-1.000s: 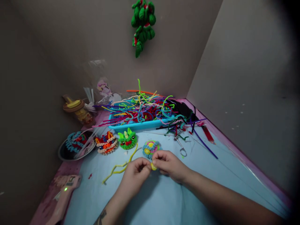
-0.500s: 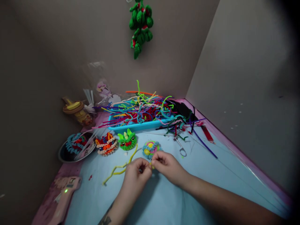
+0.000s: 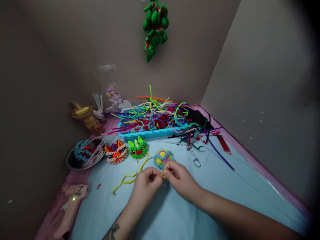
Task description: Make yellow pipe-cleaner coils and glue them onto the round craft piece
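Observation:
My left hand [image 3: 146,185] and my right hand [image 3: 181,180] meet fingertip to fingertip above the blue cloth. Both are closed in a pinch on a short bit of yellow pipe cleaner [image 3: 162,174], mostly hidden by the fingers. Just beyond them lies a round pipe-cleaner piece in blue, yellow and pink [image 3: 163,155], its near edge partly covered by my right hand. Longer bent yellow pipe cleaners [image 3: 124,177] rest on the cloth left of my left hand. A green horned pipe-cleaner head [image 3: 138,148] and an orange and peach one [image 3: 116,152] sit farther back.
A blue tray [image 3: 152,134] heaped with coloured pipe cleaners stands at the back. Scissors [image 3: 195,158] lie to the right, beside a purple pipe cleaner [image 3: 221,155]. At left are a metal bowl [image 3: 72,164] and a pink glue gun [image 3: 72,208] with a green light.
The view has shifted slightly, so the scene sits a little farther right. Both hands keep their pinch on the yellow pipe cleaner, with only slight finger movement.

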A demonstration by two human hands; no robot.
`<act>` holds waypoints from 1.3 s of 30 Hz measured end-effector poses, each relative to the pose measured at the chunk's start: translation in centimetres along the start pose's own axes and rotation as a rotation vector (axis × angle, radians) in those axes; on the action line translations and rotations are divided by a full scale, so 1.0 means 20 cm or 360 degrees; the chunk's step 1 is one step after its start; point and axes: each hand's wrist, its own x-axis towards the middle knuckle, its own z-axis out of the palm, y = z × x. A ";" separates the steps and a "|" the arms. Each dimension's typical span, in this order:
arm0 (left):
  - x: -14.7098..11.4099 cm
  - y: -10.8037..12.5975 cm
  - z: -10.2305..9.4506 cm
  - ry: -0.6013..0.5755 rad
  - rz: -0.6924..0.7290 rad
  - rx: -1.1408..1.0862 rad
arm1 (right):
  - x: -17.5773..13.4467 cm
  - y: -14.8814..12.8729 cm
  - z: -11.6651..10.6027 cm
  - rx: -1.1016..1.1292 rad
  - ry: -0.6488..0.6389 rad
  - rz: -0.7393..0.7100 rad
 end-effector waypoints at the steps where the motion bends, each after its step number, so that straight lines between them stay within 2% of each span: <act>1: 0.00 0.00 0.00 -0.0014 0.0014 -0.0014 | 0.01 0.00 0.00 0.0085 -0.0034 0.0042; 5: 0.00 0.00 0.00 -0.0044 0.0081 0.0017 | 0.03 0.01 -0.02 0.0359 -0.0086 0.0141; 9: -0.01 0.01 0.02 -0.0044 0.0102 0.0049 | 0.03 0.00 -0.02 0.0428 -0.0091 0.0158; 12: -0.01 0.01 0.02 -0.0059 0.0042 -0.0061 | 0.02 -0.02 -0.02 0.0441 -0.0093 0.0152; 17: 0.00 0.00 0.03 -0.0066 -0.0095 -0.0313 | -0.01 -0.03 -0.01 0.0244 0.0016 0.0031; 21: 0.00 -0.02 0.04 -0.0027 -0.0118 -0.0396 | -0.02 -0.02 0.00 0.0022 0.0112 -0.0076; 24: 0.00 -0.02 0.05 -0.0008 -0.0107 -0.0420 | -0.01 -0.02 0.01 0.0004 0.0123 -0.0107; 31: -0.01 0.00 0.04 -0.0013 0.0144 -0.0082 | 0.01 -0.02 -0.02 0.0232 0.0030 0.0006; 39: -0.02 0.01 0.01 0.0092 0.0253 0.0099 | 0.01 0.01 -0.02 0.0083 0.0059 -0.0029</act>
